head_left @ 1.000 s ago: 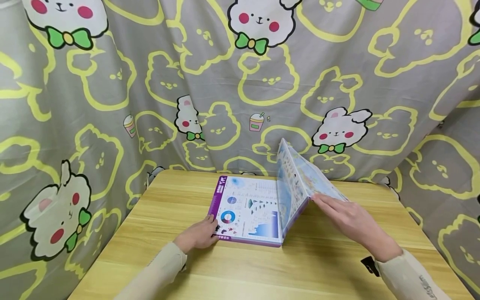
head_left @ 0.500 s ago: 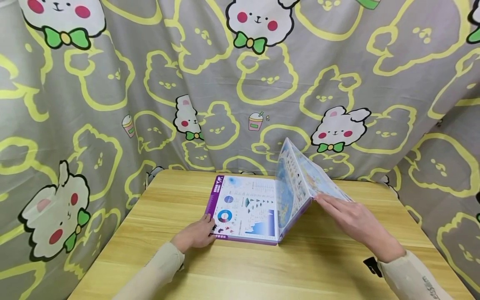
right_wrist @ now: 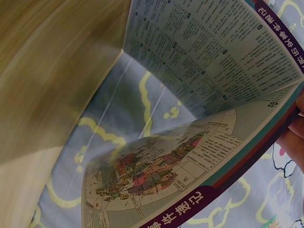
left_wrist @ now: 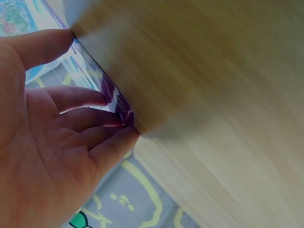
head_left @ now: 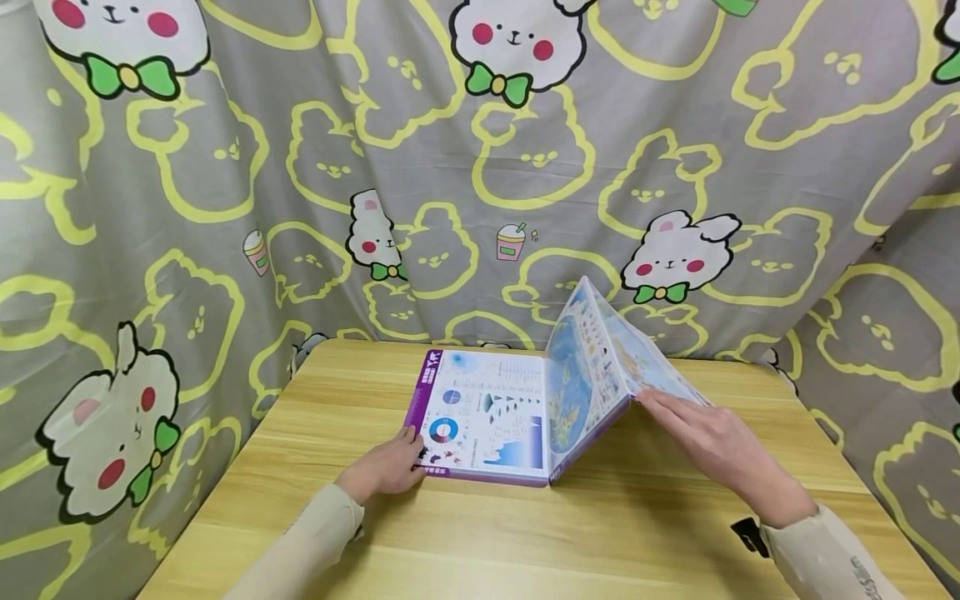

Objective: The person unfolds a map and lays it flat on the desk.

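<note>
A folding laminated map (head_left: 510, 400) with purple borders lies partly unfolded on the wooden table. Its left panel, printed with charts, is flat; beside it a panel with a blue globe map (head_left: 570, 387) tilts up, and another slopes down to the right. My left hand (head_left: 382, 467) rests at the near left corner, thumb and fingertips touching the edge (left_wrist: 124, 110) with the fingers only slightly bent. Where the raised panels meet, my right hand (head_left: 712, 437) grips the near end of the fold. From the right wrist, panels with text (right_wrist: 213, 57) and a coloured map show underneath.
Bare wooden tabletop (head_left: 480, 542) lies in front of the map and on both sides of it. A grey curtain (head_left: 435, 150) with rabbit prints hangs close behind the table's far edge and along both sides.
The raised fold has moved right with my right hand, and the blue globe panel leans wider. The flat panel and my left hand have shifted slightly left.
</note>
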Motion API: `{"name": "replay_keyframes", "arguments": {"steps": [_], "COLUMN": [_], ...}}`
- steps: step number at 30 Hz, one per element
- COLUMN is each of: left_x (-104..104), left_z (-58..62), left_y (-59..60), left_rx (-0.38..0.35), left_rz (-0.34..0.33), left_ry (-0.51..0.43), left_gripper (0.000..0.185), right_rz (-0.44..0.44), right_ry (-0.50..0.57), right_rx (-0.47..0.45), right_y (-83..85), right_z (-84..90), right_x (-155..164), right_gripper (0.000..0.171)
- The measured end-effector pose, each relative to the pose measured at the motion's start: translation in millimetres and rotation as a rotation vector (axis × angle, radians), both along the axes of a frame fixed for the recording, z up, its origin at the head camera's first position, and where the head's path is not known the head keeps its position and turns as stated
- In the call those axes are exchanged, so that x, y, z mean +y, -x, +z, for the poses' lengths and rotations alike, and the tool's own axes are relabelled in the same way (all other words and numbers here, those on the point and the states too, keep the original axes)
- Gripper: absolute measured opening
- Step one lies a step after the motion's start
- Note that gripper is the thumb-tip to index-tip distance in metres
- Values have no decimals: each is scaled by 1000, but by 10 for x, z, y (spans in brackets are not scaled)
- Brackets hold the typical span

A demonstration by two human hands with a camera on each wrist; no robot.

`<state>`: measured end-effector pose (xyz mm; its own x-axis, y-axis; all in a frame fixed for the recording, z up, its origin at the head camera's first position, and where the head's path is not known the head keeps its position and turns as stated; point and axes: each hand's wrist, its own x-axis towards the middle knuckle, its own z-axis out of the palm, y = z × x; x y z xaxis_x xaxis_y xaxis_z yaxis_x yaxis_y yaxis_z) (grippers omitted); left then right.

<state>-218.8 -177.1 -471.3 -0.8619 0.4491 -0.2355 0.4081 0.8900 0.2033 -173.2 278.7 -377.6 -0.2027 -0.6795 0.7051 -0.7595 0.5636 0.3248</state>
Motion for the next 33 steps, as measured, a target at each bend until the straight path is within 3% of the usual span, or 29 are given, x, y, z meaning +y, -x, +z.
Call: {"name": "replay_keyframes", "arguments": {"steps": [17,33], "left_x": [-102,-173], "left_z": [-2,-21], "left_y": [19,29], "left_rx": [-10,-19], "left_rz": [25,51], "left_ry": [-5,0], "left_gripper": [62,62], "right_rz": [-35,-148], "right_ry": [29,-34], "right_rx": [-25,-92], "right_y": [4,-77], "right_z": [-104,-209], "right_x": [152,280], "right_gripper": [40,46]}}
